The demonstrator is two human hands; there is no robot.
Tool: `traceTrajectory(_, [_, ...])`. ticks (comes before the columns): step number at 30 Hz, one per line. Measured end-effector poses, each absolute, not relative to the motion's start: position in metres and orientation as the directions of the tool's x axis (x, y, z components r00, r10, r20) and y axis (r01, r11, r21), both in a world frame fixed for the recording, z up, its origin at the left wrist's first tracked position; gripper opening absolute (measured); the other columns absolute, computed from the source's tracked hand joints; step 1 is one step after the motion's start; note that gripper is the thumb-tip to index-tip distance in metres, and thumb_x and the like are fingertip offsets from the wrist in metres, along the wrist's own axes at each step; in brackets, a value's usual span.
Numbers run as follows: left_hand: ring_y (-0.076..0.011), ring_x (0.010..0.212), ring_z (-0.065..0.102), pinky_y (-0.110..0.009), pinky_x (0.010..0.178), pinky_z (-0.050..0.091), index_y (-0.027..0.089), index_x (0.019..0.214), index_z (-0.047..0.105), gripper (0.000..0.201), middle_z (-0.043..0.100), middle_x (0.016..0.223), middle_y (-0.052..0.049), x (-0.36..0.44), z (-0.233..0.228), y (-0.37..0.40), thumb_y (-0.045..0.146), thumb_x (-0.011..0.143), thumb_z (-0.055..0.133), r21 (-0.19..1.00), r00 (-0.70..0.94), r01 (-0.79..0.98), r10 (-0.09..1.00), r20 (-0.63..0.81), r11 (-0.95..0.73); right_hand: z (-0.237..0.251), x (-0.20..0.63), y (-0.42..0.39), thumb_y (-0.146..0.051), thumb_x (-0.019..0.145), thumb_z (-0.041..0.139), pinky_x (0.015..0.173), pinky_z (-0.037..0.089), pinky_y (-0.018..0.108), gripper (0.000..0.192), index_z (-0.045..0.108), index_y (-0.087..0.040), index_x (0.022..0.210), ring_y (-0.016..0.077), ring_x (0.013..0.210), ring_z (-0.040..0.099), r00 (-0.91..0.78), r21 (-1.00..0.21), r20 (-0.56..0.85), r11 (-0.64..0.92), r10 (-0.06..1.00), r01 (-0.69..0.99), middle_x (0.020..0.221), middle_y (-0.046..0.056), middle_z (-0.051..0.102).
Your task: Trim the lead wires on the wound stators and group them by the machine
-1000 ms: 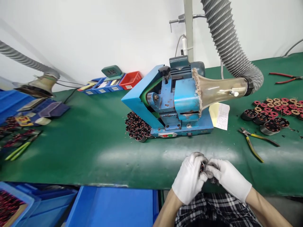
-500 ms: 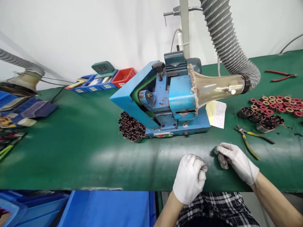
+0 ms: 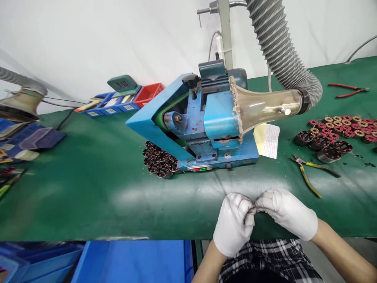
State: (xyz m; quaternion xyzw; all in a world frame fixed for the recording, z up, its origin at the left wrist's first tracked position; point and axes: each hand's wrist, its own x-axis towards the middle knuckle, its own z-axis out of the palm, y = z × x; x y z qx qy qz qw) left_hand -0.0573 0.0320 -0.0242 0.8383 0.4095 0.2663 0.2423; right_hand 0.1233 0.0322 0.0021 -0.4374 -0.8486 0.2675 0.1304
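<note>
Both my hands wear white gloves and meet at the front edge of the green table (image 3: 88, 177). My left hand (image 3: 234, 224) is curled into a fist around a small dark part (image 3: 252, 211), which is mostly hidden. The fingertips of my right hand (image 3: 287, 212) pinch the same part from the right. Behind the hands stands a blue bench machine (image 3: 206, 125) with a clear funnel (image 3: 265, 104) joined to a grey ribbed hose (image 3: 273, 43).
A cluster of round wound motor parts (image 3: 157, 159) lies against the machine's left side, and more (image 3: 330, 141) lie at the right. Yellow-handled pliers (image 3: 309, 173) lie right of my hands and red-handled pliers (image 3: 347, 90) far right. Blue bins (image 3: 132, 261) sit below the table edge.
My right hand went out to the table on the right, then came back and joined the left hand again. The view has shifted a little to the right.
</note>
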Motion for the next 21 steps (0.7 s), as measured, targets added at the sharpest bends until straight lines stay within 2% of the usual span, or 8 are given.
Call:
traceTrajectory(2, [-0.0206,0.077,0.052,-0.037,0.071,0.044,0.019,0.075,0.053,0.013,0.058,0.081,-0.005,-0.056,-0.024,0.031,0.014,0.079,0.042,0.632,0.530,0.546,0.811,0.247,-0.549,0.005,0.134,0.039,-0.017,0.092,0.041,0.066,0.048,0.030,0.028,0.068,-0.020,0.086,0.0176,0.070,0.062,-0.623,-0.573,-0.032,0.497,0.782,0.652,0.076,0.003,0.069])
traceTrajectory(4, [-0.0198,0.077,0.053,-0.037,0.072,0.044,0.019,0.076,0.053,0.013,0.058,0.081,-0.004,-0.056,-0.024,0.031,0.012,0.079,0.042,0.652,0.530,0.530,0.812,0.245,-0.542,0.006,0.150,0.043,-0.022,0.093,0.041,0.067,0.049,0.031,0.029,0.069,-0.021,0.085,0.0181,0.071,0.063,-0.591,-0.570,-0.033,0.471,0.806,0.674,0.077,0.003,0.070])
traceTrajectory(8, [-0.0187,0.079,0.053,-0.036,0.073,0.043,0.019,0.078,0.052,0.014,0.060,0.083,-0.003,-0.055,-0.022,0.031,0.010,0.078,0.043,0.678,0.535,0.498,0.807,0.250,-0.541,0.003,0.176,0.038,-0.032,0.091,0.045,0.072,0.051,0.032,0.026,0.069,-0.023,0.085,0.0187,0.073,0.065,-0.346,-0.627,-0.051,0.240,0.937,0.741,0.080,0.003,0.072])
traceTrajectory(12, [-0.0188,0.080,0.053,-0.036,0.074,0.043,0.020,0.077,0.052,0.014,0.061,0.084,-0.004,-0.055,-0.020,0.032,0.010,0.080,0.043,0.684,0.526,0.511,0.819,0.230,-0.521,-0.005,0.175,0.021,-0.033,0.087,0.052,0.074,0.052,0.031,0.019,0.069,-0.024,0.085,0.0182,0.076,0.066,-0.202,-0.694,-0.113,0.069,0.973,0.717,0.083,0.002,0.073])
traceTrajectory(18, [-0.0194,0.084,0.054,-0.037,0.077,0.044,0.020,0.079,0.054,0.013,0.061,0.087,-0.003,-0.055,-0.018,0.029,0.011,0.081,0.045,0.692,0.533,0.514,0.821,0.207,-0.508,-0.016,0.150,0.009,-0.025,0.085,0.054,0.073,0.054,0.034,0.014,0.068,-0.022,0.084,0.0194,0.076,0.067,-0.110,-0.744,-0.047,0.039,0.993,0.667,0.082,0.003,0.073])
traceTrajectory(21, [-0.0195,0.085,0.054,-0.037,0.078,0.044,0.020,0.078,0.055,0.014,0.061,0.088,-0.003,-0.054,-0.015,0.028,0.011,0.082,0.045,0.701,0.522,0.522,0.832,0.187,-0.485,-0.016,0.139,0.005,-0.021,0.083,0.056,0.076,0.054,0.037,0.011,0.063,-0.020,0.091,0.0213,0.081,0.067,-0.114,-0.756,0.074,0.130,0.991,0.641,0.089,0.007,0.071])
